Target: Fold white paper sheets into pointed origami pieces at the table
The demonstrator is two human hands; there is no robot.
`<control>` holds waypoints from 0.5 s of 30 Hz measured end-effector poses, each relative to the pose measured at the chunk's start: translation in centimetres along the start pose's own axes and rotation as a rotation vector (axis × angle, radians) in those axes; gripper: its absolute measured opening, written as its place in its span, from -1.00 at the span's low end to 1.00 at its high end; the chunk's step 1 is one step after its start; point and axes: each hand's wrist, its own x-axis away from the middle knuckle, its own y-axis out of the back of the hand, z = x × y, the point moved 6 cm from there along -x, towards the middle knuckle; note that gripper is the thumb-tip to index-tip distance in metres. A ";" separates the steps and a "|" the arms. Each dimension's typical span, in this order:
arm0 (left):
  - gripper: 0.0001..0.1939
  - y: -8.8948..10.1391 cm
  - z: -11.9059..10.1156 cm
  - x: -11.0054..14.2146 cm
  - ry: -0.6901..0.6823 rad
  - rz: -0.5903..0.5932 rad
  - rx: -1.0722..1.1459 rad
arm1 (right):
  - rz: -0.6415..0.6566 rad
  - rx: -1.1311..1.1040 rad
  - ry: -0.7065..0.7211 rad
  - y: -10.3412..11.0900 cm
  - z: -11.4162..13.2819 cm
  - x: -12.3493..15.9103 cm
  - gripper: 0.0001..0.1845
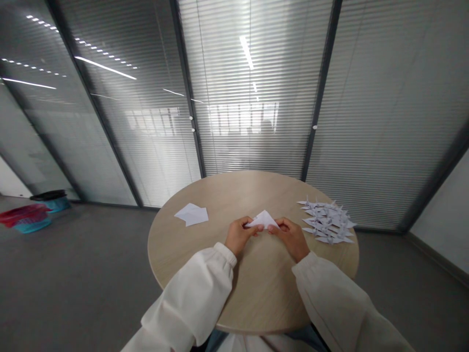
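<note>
A white paper folded into a triangle (264, 218) lies at the middle of a round wooden table (205, 264). My left hand (240, 235) pinches its left corner with closed fingers. My right hand (291, 237) grips the right corner, fingers curled on the paper. Both arms wear white sleeves. A small stack of flat white paper sheets (192, 214) lies on the table to the left of my hands. Several folded paper cranes (328, 222) sit in a cluster on the right side of the table.
Glass partition walls with closed blinds (252, 98) stand just behind the table. On the grey floor at far left sit a red-lined bin (25, 217) and a black-lined bin (51, 199).
</note>
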 end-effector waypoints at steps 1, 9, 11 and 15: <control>-0.70 -0.1 -0.1 0.1 0.004 0.004 0.007 | -0.009 0.000 -0.003 0.1 0.0 0.0 -0.66; -0.70 -0.8 0.6 0.2 0.027 0.052 0.069 | -0.066 -0.085 0.038 0.2 0.3 -0.1 -0.64; -0.69 -0.9 0.7 0.2 0.014 0.062 0.083 | -0.079 -0.105 0.053 0.2 0.4 -0.1 -0.60; -0.64 -0.9 0.6 0.3 -0.008 0.042 0.119 | -0.042 -0.092 0.077 0.1 0.2 -0.2 -0.60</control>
